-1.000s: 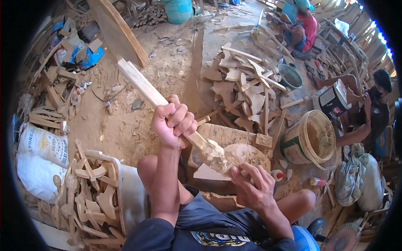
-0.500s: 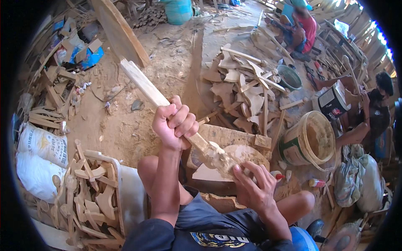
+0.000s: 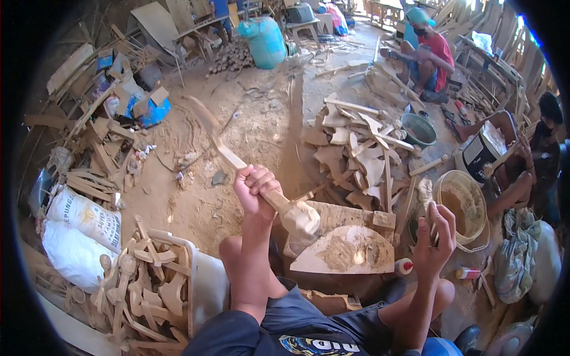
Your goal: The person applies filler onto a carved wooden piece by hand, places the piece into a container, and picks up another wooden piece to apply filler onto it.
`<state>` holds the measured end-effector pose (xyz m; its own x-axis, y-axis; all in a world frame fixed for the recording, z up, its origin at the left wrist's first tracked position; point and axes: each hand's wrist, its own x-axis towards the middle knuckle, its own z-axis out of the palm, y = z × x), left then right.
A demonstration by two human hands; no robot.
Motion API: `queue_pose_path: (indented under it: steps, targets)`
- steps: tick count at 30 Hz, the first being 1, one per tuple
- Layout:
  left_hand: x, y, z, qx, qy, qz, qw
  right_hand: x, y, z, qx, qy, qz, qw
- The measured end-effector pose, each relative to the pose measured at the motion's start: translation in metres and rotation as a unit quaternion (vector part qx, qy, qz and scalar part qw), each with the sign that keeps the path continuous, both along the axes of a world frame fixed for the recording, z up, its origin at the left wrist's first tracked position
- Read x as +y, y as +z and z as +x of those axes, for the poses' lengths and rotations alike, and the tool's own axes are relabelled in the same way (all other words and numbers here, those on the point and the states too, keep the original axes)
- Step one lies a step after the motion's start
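Observation:
My left hand (image 3: 256, 187) is closed round the shaft of a long carved wooden piece (image 3: 228, 155). Its curved, flattened end reaches away to the upper left. A rounded, faceted knob at its near end sits just above a pale half-round board (image 3: 341, 255) smeared with brown paste. Off to the right, my right hand (image 3: 434, 240) is raised with its fingers wrapped round a short, narrow tool (image 3: 426, 193). Pale lumpy stuff coats the tool's upper end; its lower part is hidden by the fingers.
Beside the board lies a white bottle with a red cap (image 3: 404, 266). A bucket (image 3: 460, 204) stands beyond my right hand, near a seated person (image 3: 534, 160). Cut wooden parts lie heaped ahead (image 3: 362, 148) and fill a bin (image 3: 191, 279) at left. Another person (image 3: 432, 53) sits farther back.
My right hand has left the knob end and moved right and up, the coated tool now showing in it. The wooden piece has turned, showing its curved end. The view has tilted up.

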<state>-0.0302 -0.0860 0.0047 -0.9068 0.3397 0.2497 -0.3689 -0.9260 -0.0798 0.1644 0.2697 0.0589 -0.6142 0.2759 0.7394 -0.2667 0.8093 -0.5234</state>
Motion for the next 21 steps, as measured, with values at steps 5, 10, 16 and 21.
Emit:
queue_pose_path:
  steps: [5,10,16,21]
  targets:
    - [0.012,-0.004,-0.010,-0.214,0.193,-0.195,0.937,0.019,-0.003,0.001,0.029,-0.016,-0.038,0.999]
    - [0.026,0.001,0.001,-0.190,0.195,-0.204,0.940,0.025,0.004,0.002,0.054,-0.038,-0.008,0.998]
    - [0.046,0.022,0.021,-0.084,0.302,-0.365,0.877,0.034,0.003,0.005,0.071,-0.059,0.009,0.996]
    - [0.053,0.009,0.023,0.026,0.353,-0.423,0.834,0.032,0.006,0.006,0.072,-0.055,0.009,0.996]
